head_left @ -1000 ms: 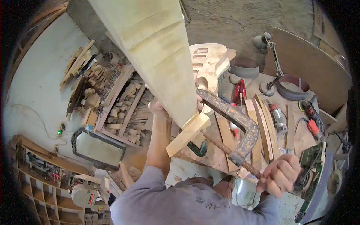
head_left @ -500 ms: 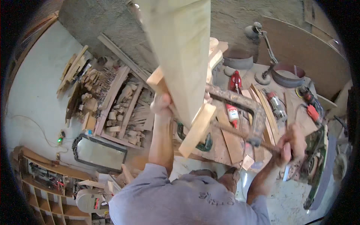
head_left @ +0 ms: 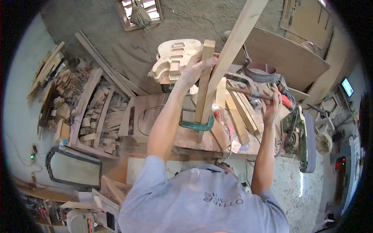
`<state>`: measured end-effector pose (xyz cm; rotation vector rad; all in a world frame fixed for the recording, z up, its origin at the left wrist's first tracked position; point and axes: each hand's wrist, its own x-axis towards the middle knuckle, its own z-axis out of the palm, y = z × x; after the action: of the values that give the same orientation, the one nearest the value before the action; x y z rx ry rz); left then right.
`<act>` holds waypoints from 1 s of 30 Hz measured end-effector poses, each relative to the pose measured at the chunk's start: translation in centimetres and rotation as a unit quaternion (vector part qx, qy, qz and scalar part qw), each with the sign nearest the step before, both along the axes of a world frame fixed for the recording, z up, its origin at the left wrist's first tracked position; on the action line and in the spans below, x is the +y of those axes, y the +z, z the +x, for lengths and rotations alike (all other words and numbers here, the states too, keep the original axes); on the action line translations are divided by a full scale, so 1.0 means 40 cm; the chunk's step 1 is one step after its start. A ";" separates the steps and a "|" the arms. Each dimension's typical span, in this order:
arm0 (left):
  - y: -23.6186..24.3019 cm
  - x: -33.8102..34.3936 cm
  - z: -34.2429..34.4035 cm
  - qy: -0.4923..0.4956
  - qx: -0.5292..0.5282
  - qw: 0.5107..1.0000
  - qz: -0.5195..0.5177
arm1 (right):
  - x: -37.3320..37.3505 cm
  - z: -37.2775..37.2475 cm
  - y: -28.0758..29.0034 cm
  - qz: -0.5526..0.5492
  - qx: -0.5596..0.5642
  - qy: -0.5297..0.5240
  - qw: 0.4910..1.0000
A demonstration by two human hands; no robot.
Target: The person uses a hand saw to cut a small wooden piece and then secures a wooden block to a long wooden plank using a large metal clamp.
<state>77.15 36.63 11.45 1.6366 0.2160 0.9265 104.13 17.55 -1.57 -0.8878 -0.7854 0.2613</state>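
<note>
My left hand (head_left: 198,69) is closed round a short wooden block (head_left: 204,83), which stands along a long pale plank (head_left: 236,40). The plank rises toward the top of the picture. A green C-clamp (head_left: 197,126) sits across the lower part of the block and plank. At the right, my right hand (head_left: 273,101) grips the outer end of the threaded screw of a rusty C-clamp (head_left: 248,92). That screw runs leftward to the plank; its contact there is hard to make out. Behind my left hand lies a pale guitar body (head_left: 176,57) with cut-out pockets.
Wooden strips (head_left: 237,114), a red-capped bottle (head_left: 216,112) and power tools cover the workbench (head_left: 182,143). A belt sander (head_left: 307,141) stands at the right. Offcuts fill a rack (head_left: 93,112) at the left. A dark ring (head_left: 260,71) sits at the bench's back.
The plank and clamps appear farther from my head, and the guitar body has come into full view. My right hand shows higher in the picture, still on the rusty clamp's screw.
</note>
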 end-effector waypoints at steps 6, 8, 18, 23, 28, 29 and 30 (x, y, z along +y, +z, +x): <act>-0.002 -0.010 0.045 -0.012 0.021 0.999 -0.036 | -0.028 0.027 0.010 -0.099 0.090 -0.004 0.991; 0.001 -0.016 0.057 -0.014 0.026 0.999 -0.035 | -0.032 0.036 0.006 -0.102 0.088 -0.018 0.991; 0.004 -0.029 0.087 -0.012 0.024 0.999 -0.027 | 0.003 -0.043 -0.091 -0.020 0.115 0.007 0.993; 0.006 -0.063 0.096 0.016 -0.014 1.000 -0.021 | 0.035 -0.221 -0.189 -0.195 -0.017 0.074 0.978; 0.003 -0.103 0.100 0.079 0.005 0.996 0.038 | 0.061 -0.328 -0.100 -0.175 -0.046 0.215 0.960; 0.004 -0.113 0.107 0.075 0.003 0.997 0.037 | 0.056 -0.333 -0.061 -0.178 -0.055 0.239 0.953; 0.004 -0.122 0.113 0.100 0.007 0.994 0.049 | 0.055 -0.330 -0.042 -0.182 -0.064 0.263 0.945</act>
<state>81.68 31.75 11.61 1.7347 0.3539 1.0907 90.91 19.74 -3.25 -1.0343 -1.1127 0.8479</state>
